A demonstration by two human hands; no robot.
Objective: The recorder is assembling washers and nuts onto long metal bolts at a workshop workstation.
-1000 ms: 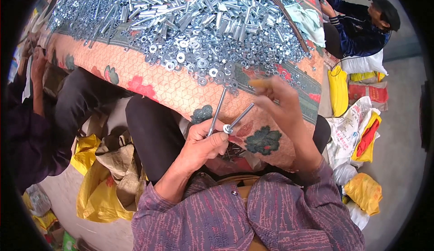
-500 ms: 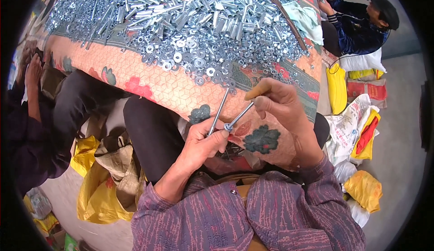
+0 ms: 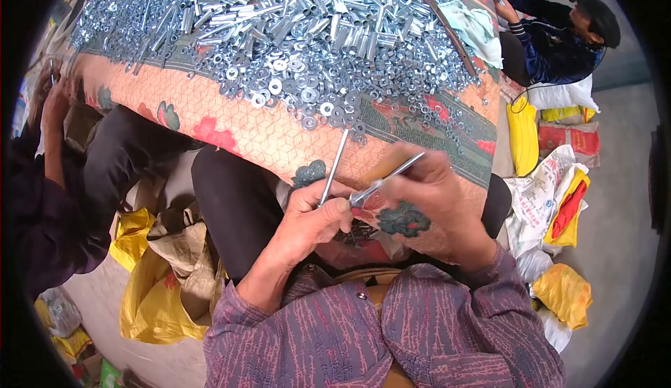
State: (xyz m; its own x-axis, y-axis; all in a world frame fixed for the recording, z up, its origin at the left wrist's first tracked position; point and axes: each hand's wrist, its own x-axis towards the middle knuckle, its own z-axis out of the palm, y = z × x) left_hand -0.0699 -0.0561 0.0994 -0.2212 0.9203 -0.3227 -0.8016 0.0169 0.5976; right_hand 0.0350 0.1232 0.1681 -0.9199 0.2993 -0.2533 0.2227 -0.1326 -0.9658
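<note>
Far left: a co-worker's hand [image 3: 54,105] at the cloth's corner, dark sleeve below it. Just right of that, dark trouser legs [image 3: 234,199] under the tabletop edge, with yellow bags [image 3: 150,286] heaped on the floor beneath.

Across the top: a tabletop spread with a flowered orange cloth [image 3: 231,126], piled with metal tubes [image 3: 279,17]; along the pile's near fringe, loose washers [image 3: 307,98].

Centre, below the cloth's edge: left hand [image 3: 314,217], grip shut on a thin steel rod [image 3: 334,168], pinched low between thumb and fingers. Rod nearly upright, leaning a little right, top end close to the washers.

Just right, touching or nearly touching the left hand: right hand [image 3: 433,199], grip closed on a second rod [image 3: 386,178]. That rod slanting up to the right, lower end down at the left thumb, upper end crossing the right fingers. Between those fingers, something tan; too blurred to name. Both rods well below the pile, over the lap, in front of the cloth's hanging border.

Bottom: purple patterned sleeves [image 3: 419,332] running up to both wrists.

Right: a yellow sack [image 3: 524,136] beside the tabletop, then white and yellow bags [image 3: 552,206] on the floor. Top right: another person in a dark blue jacket [image 3: 552,38], bent toward the tabletop's far corner.
</note>
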